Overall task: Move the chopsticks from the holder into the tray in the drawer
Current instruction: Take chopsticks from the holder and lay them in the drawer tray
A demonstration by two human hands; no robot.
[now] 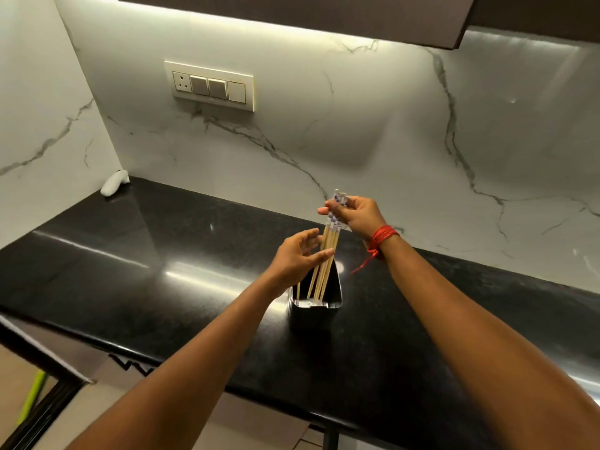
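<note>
A bundle of wooden chopsticks point(328, 245) with blue-and-white patterned tops stands in a shiny metal holder point(319, 308) on the black countertop point(162, 261). My right hand point(358, 216), a red thread around its wrist, pinches the patterned tops, and the lower tips are still inside the holder. My left hand point(300, 259) is beside the middle of the bundle with its fingers spread, thumb near the sticks, and holds nothing. No drawer or tray is in view.
A white marble backsplash carries a switch panel point(211, 86). A small white object point(113, 183) lies in the back left corner of the counter. A dark cabinet point(324, 14) hangs overhead. Below the counter's front edge, floor and a green stick point(32, 397) show.
</note>
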